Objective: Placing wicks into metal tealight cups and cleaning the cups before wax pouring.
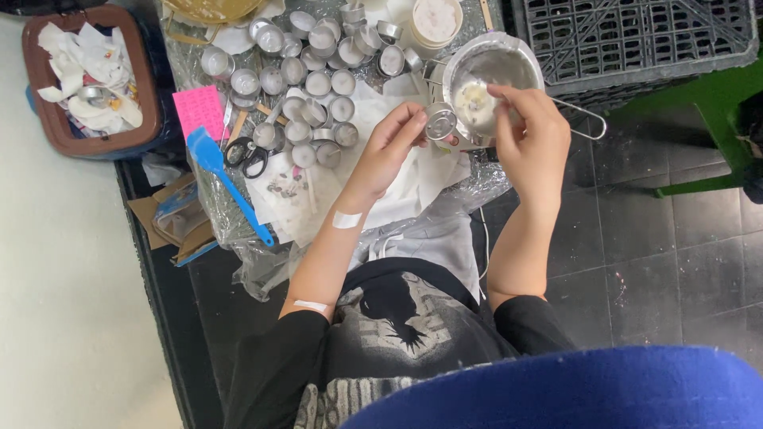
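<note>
While the left hand (389,143) pinches a small metal cup (439,125), the right hand (528,131) grips a metal pot (493,67).

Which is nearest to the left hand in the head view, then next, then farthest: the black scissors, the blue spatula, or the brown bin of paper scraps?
Measured from the left hand:
1. Black scissors, on the table beside the small metal cups.
2. Blue spatula, just past the scissors, lying slantwise on the plastic sheet.
3. Brown bin, off the table's edge at the frame's upper-left corner.
</note>
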